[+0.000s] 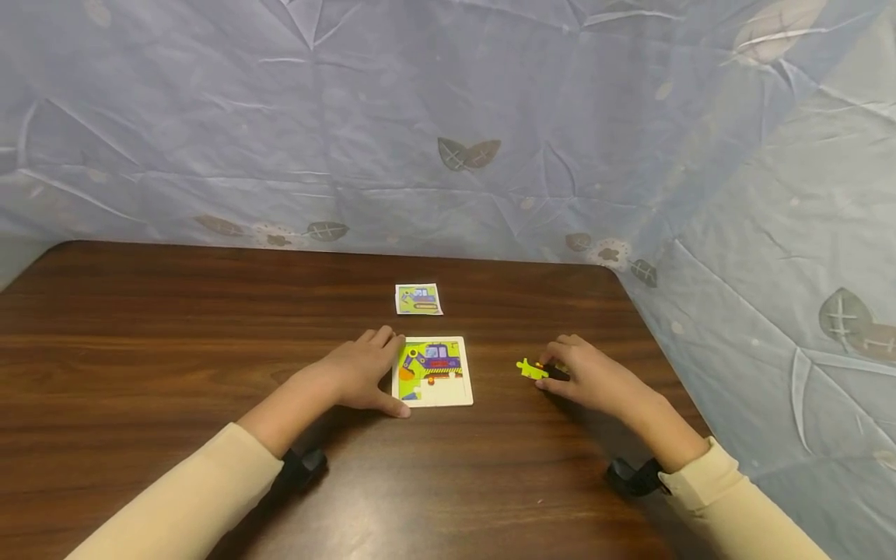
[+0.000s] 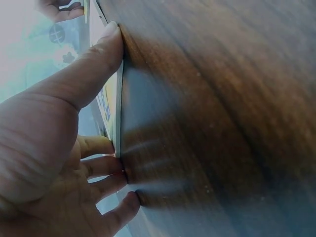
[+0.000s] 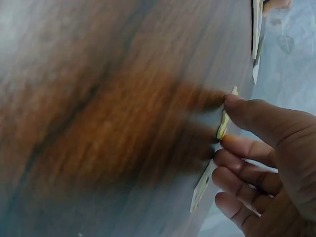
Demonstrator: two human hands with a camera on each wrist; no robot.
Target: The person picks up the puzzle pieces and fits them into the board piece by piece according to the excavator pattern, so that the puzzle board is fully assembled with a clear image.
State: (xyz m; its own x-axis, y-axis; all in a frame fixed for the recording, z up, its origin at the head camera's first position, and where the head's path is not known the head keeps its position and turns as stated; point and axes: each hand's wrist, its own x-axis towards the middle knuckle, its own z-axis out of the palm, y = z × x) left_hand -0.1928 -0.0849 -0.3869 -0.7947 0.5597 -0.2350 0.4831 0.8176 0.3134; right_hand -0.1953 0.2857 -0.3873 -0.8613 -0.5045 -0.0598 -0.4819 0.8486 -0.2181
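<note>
A square puzzle board (image 1: 448,395) with a white frame lies on the table, its picture of a purple digger partly filled in and its lower right bare. My left hand (image 1: 364,372) rests along the board's left edge, thumb at the near corner and fingers at the far one, fairly straight. To the right of the board, my right hand (image 1: 588,373) pinches a yellow-green puzzle piece (image 1: 533,370) between thumb and index finger, at the tabletop. Another puzzle piece (image 3: 200,190) lies by the other fingers in the right wrist view, mostly hidden from the head view.
Beyond the board lies a small picture card (image 1: 418,299) showing the same digger. The dark wooden table (image 1: 175,311) ends against a patterned cloth (image 1: 392,117) at the back and right side.
</note>
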